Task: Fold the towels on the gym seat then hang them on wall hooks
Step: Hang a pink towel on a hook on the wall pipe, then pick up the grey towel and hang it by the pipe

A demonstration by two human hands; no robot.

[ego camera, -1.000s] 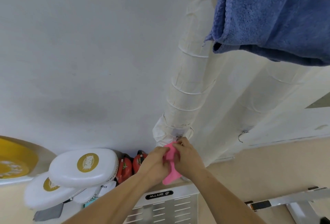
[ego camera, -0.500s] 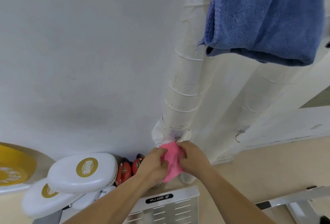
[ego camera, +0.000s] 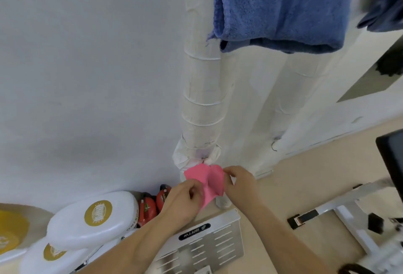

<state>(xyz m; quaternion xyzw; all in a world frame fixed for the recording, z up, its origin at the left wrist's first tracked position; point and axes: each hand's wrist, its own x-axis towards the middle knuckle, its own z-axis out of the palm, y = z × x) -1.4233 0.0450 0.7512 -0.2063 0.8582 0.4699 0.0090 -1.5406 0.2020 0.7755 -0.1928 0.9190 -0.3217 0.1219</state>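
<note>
A small pink towel (ego camera: 207, 183) is held in the air, low before the wrapped pipe (ego camera: 202, 99). The left hand (ego camera: 185, 201) pinches its lower edge and the right hand (ego camera: 239, 183) grips its upper corner. Such a loose pinch could slip, I think, dropping it by the red gloves (ego camera: 150, 207) and white pads (ego camera: 91, 219). A blue towel (ego camera: 281, 7) hangs above, with a bare hook (ego camera: 275, 143) right of the pipe.
</note>
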